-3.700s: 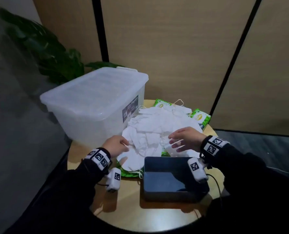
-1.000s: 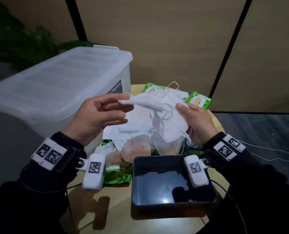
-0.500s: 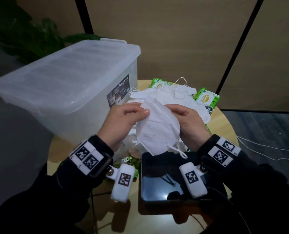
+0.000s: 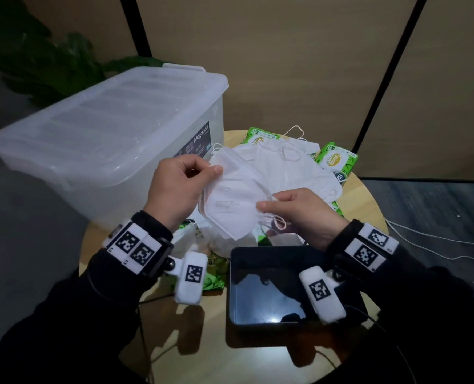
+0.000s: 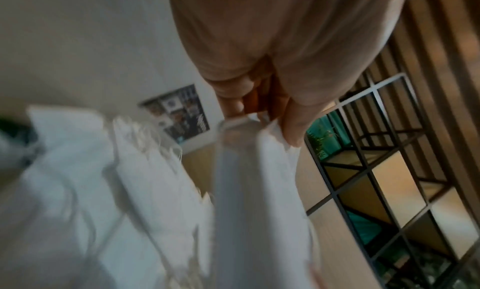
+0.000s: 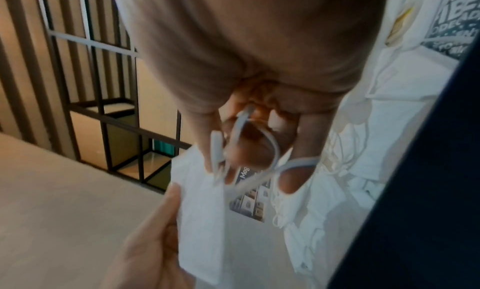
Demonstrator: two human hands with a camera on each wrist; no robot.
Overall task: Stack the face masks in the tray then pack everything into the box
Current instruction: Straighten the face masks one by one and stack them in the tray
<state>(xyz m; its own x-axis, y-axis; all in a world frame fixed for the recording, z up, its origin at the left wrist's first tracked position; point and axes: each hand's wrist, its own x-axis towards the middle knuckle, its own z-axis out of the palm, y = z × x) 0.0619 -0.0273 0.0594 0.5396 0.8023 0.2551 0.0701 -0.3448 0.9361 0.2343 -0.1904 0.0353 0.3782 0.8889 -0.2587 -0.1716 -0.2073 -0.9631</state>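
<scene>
A folded white face mask (image 4: pixel 231 202) hangs in the air above the table, held by both hands. My left hand (image 4: pixel 180 187) pinches its upper left edge between thumb and fingers. My right hand (image 4: pixel 299 210) pinches its right edge, and the ear loops (image 6: pixel 259 141) run through its fingers. In the left wrist view the held mask (image 5: pixel 259 190) is blurred, with the left hand (image 5: pixel 259 100) above it. A pile of loose white masks (image 4: pixel 291 170) lies on the table behind. The dark tray (image 4: pixel 258 286) sits under my right wrist, with nothing in it. The clear box (image 4: pixel 105 128) stands at the left, its lid on.
Green wipe packs (image 4: pixel 337 159) lie behind and under the mask pile on the small round wooden table (image 4: pixel 363 195). A plant (image 4: pixel 36 56) stands behind the box. White cables (image 4: pixel 438 242) trail on the floor at the right. Wooden wall panels rise close behind the table.
Over the last seconds both hands lifted one mask off the pile and folded it flat. Since half a second ago my right hand slid to the ear-loop edge.
</scene>
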